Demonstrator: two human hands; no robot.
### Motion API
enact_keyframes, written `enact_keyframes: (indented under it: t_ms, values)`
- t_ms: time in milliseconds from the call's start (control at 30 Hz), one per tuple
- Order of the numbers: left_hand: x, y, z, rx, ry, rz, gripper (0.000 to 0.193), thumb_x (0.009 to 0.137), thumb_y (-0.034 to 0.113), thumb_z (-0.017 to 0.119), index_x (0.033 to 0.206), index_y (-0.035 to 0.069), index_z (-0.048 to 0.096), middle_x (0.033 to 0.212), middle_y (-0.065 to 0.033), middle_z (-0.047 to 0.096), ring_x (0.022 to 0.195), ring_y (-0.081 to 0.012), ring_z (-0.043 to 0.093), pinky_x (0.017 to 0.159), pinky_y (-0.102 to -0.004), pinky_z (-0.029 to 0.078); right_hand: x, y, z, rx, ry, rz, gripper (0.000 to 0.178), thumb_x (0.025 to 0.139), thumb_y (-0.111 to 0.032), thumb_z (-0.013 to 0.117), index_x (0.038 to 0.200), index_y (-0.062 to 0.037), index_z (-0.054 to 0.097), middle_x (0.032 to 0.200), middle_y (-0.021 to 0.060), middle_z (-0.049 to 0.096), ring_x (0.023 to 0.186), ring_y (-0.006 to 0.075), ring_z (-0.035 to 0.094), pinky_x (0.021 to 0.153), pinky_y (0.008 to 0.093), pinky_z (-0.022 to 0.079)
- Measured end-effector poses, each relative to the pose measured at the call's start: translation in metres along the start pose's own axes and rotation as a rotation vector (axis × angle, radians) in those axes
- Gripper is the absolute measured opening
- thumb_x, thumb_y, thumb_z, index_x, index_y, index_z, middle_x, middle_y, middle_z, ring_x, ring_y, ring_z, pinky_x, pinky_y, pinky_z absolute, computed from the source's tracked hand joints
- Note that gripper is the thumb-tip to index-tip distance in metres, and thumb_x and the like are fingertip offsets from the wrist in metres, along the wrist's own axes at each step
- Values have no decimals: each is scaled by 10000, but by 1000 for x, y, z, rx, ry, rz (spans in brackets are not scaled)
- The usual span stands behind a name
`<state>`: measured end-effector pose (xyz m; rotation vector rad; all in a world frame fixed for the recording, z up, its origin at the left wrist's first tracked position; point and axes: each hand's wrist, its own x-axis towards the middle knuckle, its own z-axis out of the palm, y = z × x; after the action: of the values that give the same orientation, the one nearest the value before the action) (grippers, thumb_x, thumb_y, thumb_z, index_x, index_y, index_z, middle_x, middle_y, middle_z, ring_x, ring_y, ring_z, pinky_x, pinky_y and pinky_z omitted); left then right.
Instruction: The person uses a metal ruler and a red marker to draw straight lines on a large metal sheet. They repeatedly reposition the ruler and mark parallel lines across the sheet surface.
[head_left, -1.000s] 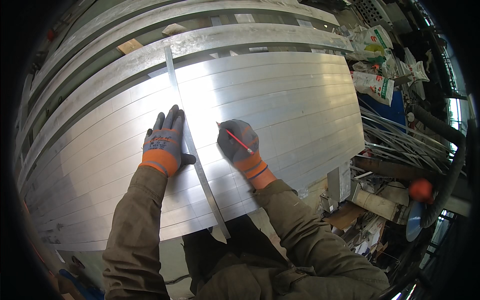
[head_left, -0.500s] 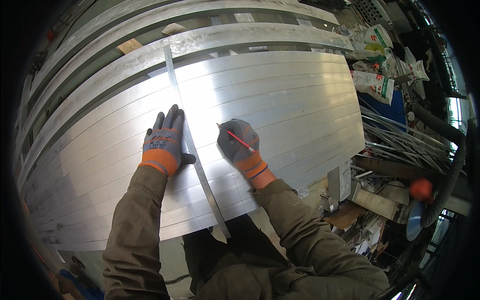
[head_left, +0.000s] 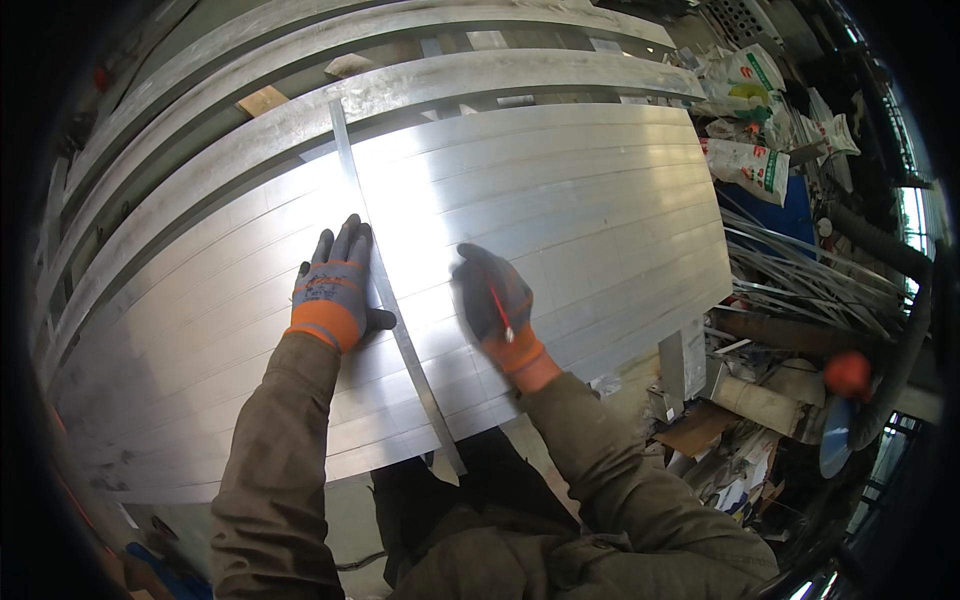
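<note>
Side-by-side flat silvery metal strips [head_left: 610, 205] form a broad panel in front of me. Across them, from far to near, lies a long metal straightedge [head_left: 415, 362], its near end jutting past the panel's edge. My left hand [head_left: 332, 290], in a grey and orange work glove, rests flat along the straightedge's left side, fingers stretched forward and thumb against the metal. Right of the straightedge, my gloved right hand [head_left: 490, 297] is closed on a red pencil [head_left: 502, 309]. That hand is slightly blurred; the pencil's tip is hidden.
Long metal beams [head_left: 420, 82] run behind the panel. To the right are white bags [head_left: 745, 168], a pile of thin metal strips [head_left: 800, 270], a dark hose [head_left: 885, 240] and a red round object [head_left: 848, 375]. A metal box section [head_left: 683, 360] stands by the panel's right corner.
My right hand has moved to the right, away from the straightedge, and the pencil in it has turned steeper. The left hand stays flat by the straightedge. The whole view has shifted slightly.
</note>
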<state>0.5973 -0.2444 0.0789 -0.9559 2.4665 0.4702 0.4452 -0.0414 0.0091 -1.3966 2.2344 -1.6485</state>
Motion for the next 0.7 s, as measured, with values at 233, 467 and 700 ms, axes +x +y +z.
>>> enact_keyframes:
  t_ms: [233,467,700]
  values:
    - [0,-3,6,-9,66,41,1402,725,431,1100,1849,95,333,1945,-151,282,1755,-471,321,1439,-513,371,-152,-109,-81,-151,-181,214,255,1011,-30,837,1263,-43,802,1120,149,833,1003,354,802,889,458,659]
    - [9,2,15,22,30,8,1393,780,382,1108,1861,77,283,1961,-145,233,1786,-459,247,1448,-524,362,-291,-180,-80,129,-66,812,374,1018,-141,880,1354,-19,770,1187,174,818,1157,366,793,1028,475,641]
    - [17,-2,14,35,36,32,1401,781,414,1107,1857,76,276,1955,-180,215,1784,-431,269,1447,-491,376,-285,-176,-11,487,169,1019,224,1152,-163,705,1332,-39,757,1107,77,768,980,190,725,895,377,603]
